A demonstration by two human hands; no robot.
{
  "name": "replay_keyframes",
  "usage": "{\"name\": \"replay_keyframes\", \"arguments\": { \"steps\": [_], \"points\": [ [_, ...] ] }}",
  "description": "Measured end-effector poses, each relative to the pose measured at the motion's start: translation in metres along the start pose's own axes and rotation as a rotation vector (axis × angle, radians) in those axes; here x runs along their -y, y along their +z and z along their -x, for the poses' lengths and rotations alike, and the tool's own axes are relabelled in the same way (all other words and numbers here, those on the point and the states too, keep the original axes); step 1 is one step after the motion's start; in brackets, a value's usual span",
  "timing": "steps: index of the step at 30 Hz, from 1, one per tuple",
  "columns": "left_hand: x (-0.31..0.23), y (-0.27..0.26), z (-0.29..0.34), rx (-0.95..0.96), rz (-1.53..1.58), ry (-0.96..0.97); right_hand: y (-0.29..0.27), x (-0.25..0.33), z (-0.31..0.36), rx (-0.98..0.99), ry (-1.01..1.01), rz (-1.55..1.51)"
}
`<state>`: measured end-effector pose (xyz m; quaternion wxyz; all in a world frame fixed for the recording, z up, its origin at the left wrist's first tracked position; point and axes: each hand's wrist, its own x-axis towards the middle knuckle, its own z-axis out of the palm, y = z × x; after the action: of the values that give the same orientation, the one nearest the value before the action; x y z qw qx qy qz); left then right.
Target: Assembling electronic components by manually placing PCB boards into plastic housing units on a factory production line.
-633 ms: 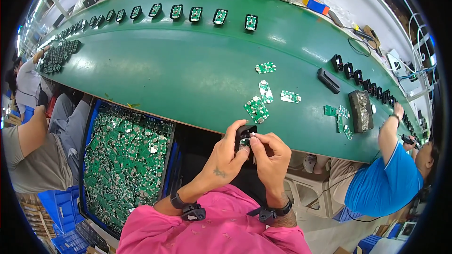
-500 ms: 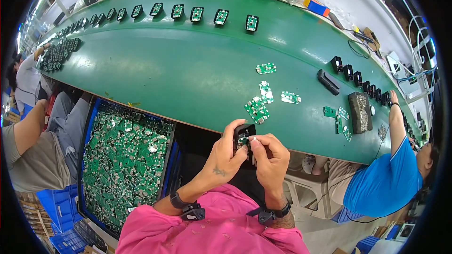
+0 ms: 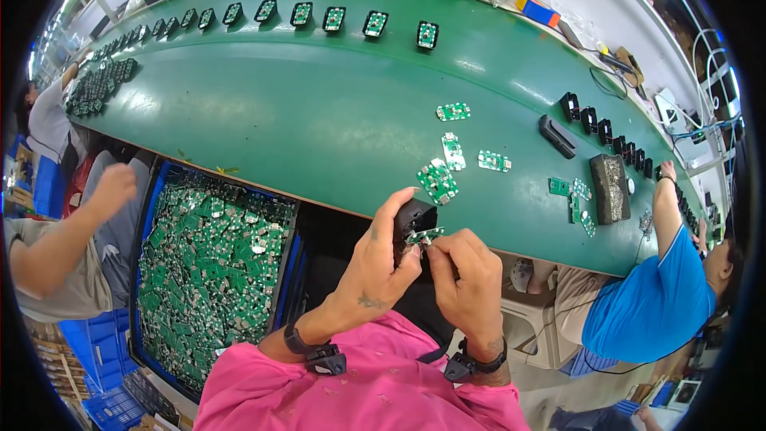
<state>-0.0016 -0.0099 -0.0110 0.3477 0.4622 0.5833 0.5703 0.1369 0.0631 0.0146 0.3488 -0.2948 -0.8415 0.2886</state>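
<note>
Head view, left hand: curled around a black casing, fingers and thumb closed on its sides
Black casing: held up at the near edge of the green surface, its inside hard to make out
Right hand: thumb and forefinger pinching one end of a small circuit board
Small circuit board: between both hands, slanted at the lower end of the casing; cannot tell how far it sits inside
Loose boards: a loose group lying just beyond the hands
Far edge: a row of board-filled casings, running toward the far left corner
Toward the right end: a dark block, with small boards beside it
Below the near edge: a blue-rimmed bin heaped with green boards, at the person's left
</note>
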Motion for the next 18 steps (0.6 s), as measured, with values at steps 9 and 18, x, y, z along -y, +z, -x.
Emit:
{"name": "replay_keyframes", "arguments": {
  "steps": [9, 18],
  "points": [
    [-0.004, -0.005, -0.002, 0.074, -0.099, 0.047, -0.011, -0.002, -0.003, 0.127, 0.035, -0.097],
    [-0.008, -0.007, -0.001, 0.168, 0.066, -0.103, -0.015, -0.005, -0.002, 0.123, 0.035, -0.149]
  ]
}}
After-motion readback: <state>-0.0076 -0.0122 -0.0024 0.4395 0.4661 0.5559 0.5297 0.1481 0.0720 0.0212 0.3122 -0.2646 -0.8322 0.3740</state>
